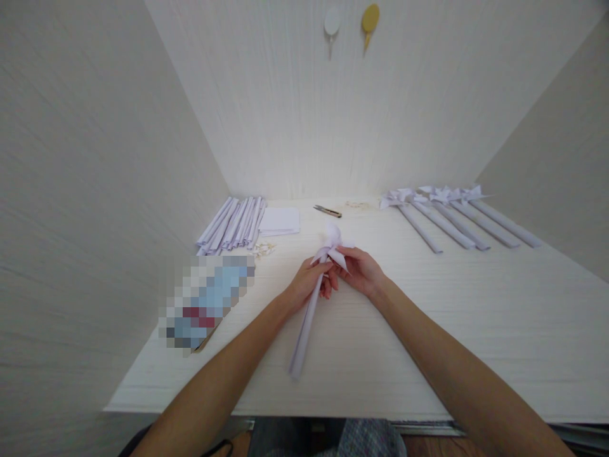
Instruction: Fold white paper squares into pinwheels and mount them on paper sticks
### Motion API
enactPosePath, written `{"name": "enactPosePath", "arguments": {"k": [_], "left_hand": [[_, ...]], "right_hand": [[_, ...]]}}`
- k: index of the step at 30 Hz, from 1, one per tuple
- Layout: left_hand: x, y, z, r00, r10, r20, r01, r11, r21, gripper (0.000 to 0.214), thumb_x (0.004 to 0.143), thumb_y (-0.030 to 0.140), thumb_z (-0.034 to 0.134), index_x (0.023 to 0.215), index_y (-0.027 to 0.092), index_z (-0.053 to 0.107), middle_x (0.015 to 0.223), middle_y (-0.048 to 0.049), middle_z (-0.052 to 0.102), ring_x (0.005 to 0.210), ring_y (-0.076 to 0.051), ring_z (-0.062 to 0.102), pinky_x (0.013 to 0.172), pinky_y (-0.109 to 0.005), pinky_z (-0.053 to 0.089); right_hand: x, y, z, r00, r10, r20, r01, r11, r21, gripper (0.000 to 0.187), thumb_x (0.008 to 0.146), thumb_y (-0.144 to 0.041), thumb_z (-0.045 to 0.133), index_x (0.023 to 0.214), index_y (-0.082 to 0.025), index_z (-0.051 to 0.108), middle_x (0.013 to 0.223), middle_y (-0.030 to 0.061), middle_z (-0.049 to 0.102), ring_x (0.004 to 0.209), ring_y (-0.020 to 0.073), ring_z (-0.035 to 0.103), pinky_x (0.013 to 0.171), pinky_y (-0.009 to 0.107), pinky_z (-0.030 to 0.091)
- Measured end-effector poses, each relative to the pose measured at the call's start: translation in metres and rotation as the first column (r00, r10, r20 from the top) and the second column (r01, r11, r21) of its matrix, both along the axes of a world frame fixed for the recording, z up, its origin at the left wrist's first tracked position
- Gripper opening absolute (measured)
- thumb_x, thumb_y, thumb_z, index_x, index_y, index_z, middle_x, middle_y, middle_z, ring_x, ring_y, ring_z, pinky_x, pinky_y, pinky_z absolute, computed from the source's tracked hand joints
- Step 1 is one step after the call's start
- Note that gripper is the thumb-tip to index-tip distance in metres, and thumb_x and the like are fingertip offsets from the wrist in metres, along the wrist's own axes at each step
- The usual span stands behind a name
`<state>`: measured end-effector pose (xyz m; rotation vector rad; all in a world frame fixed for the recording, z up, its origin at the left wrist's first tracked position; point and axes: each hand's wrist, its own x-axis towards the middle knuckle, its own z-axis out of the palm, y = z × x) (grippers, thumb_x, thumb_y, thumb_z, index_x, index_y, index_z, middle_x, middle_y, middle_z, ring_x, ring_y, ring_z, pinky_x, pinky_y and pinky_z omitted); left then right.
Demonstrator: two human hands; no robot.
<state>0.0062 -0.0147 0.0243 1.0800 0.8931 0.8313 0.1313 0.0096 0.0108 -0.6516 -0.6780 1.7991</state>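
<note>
A white paper pinwheel point(309, 317) on a rolled paper stick is held over the middle of the table, its stick slanting down toward the front edge. My left hand point(307, 282) is closed around the stick just below the folded blades, thumb on top. With closed fingers, my right hand point(359, 266) grips the lower right blade near the hub. Some fingertips are tucked behind the paper, so their exact hold is hidden.
Rolled paper sticks point(233, 222) lie at the back left beside white paper squares point(280, 220). Thread snips point(328, 211) rest behind my hands. Several pinwheels point(457, 216) lie at the back right. A pixelated, phone-like object point(209, 301) is on the left. Small pale bits point(264, 249) are scattered nearby. Walls enclose three sides.
</note>
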Motion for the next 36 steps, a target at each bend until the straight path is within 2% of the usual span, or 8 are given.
{"name": "enactPosePath", "arguments": {"k": [3,9,18,20,24,28,32,36], "left_hand": [[0.000,-0.001,0.001,1.000,0.011,-0.021,-0.011,1.000,0.008,0.012,0.074,0.027,0.046,0.070,0.016,0.046,0.041,0.0034,0.053,0.027,-0.006,0.042,0.029,-0.015,0.026],[-0.001,0.001,0.000,1.000,-0.014,-0.011,0.014,1.000,0.023,0.013,0.073,0.028,0.044,0.070,0.015,0.046,0.041,0.0036,0.052,0.026,-0.005,0.040,0.029,-0.015,0.025],[-0.005,0.004,0.000,0.998,-0.050,-0.031,0.052,0.997,0.064,0.014,0.073,0.024,0.038,0.066,0.015,0.046,0.039,0.0031,0.051,0.021,-0.005,0.035,0.026,-0.016,0.020],[-0.005,0.005,0.000,0.998,-0.063,-0.022,0.064,0.995,0.071,0.013,0.072,0.025,0.039,0.068,0.015,0.046,0.039,0.0034,0.052,0.021,-0.004,0.034,0.025,-0.016,0.019],[-0.005,0.006,0.000,0.996,-0.088,-0.004,0.088,0.994,0.073,0.010,0.069,0.025,0.041,0.073,0.016,0.043,0.038,0.0037,0.052,0.020,-0.005,0.033,0.024,-0.016,0.018],[-0.005,0.008,-0.003,0.996,-0.092,-0.001,0.092,0.994,0.059,0.015,0.068,0.028,0.044,0.076,0.015,0.043,0.038,0.0038,0.053,0.020,-0.005,0.033,0.024,-0.016,0.018],[-0.004,0.009,-0.003,0.996,-0.094,-0.005,0.094,0.994,0.053,0.016,0.067,0.028,0.043,0.076,0.015,0.042,0.037,0.0039,0.053,0.019,-0.006,0.033,0.023,-0.017,0.018],[-0.004,0.009,-0.001,0.997,-0.077,-0.007,0.078,0.996,0.042,0.011,0.069,0.024,0.040,0.075,0.015,0.042,0.037,0.0035,0.053,0.018,-0.006,0.032,0.024,-0.017,0.017]], "right_hand": [[0.001,-0.001,0.002,0.998,0.054,0.018,-0.053,0.998,-0.035,0.002,0.062,-0.014,0.063,0.061,-0.013,0.062,0.058,0.0013,0.065,0.052,0.0112,0.058,0.052,0.022,0.046],[0.002,0.000,0.003,0.996,0.077,0.043,-0.077,0.997,-0.010,0.006,0.060,-0.017,0.065,0.058,-0.013,0.061,0.055,0.0015,0.064,0.051,0.0118,0.057,0.055,0.023,0.046],[0.002,-0.003,0.007,0.996,0.073,0.057,-0.072,0.997,-0.008,0.003,0.060,-0.013,0.064,0.063,-0.012,0.063,0.058,0.0022,0.065,0.053,0.0110,0.058,0.057,0.022,0.046],[0.003,-0.002,0.007,0.997,0.071,0.021,-0.070,0.996,-0.056,0.002,0.063,-0.011,0.060,0.062,-0.012,0.062,0.057,0.0017,0.065,0.053,0.0103,0.057,0.056,0.021,0.047],[0.009,0.000,0.005,0.992,0.084,-0.092,-0.101,0.976,-0.195,0.012,0.070,-0.011,0.051,0.064,-0.011,0.061,0.059,0.0033,0.065,0.051,0.0080,0.057,0.053,0.017,0.047],[0.013,0.002,0.004,0.976,0.134,-0.172,-0.171,0.959,-0.224,0.014,0.074,-0.012,0.048,0.069,-0.009,0.060,0.060,0.0052,0.065,0.052,0.0085,0.058,0.053,0.017,0.048],[0.013,0.003,0.006,0.973,0.158,-0.170,-0.196,0.950,-0.242,0.020,0.080,-0.012,0.042,0.071,-0.010,0.059,0.059,0.0055,0.065,0.051,0.0084,0.057,0.050,0.017,0.048],[0.010,0.003,0.009,0.985,0.133,-0.107,-0.159,0.945,-0.285,0.022,0.082,-0.011,0.040,0.070,-0.009,0.059,0.059,0.0057,0.065,0.050,0.0082,0.057,0.050,0.016,0.048]]}}
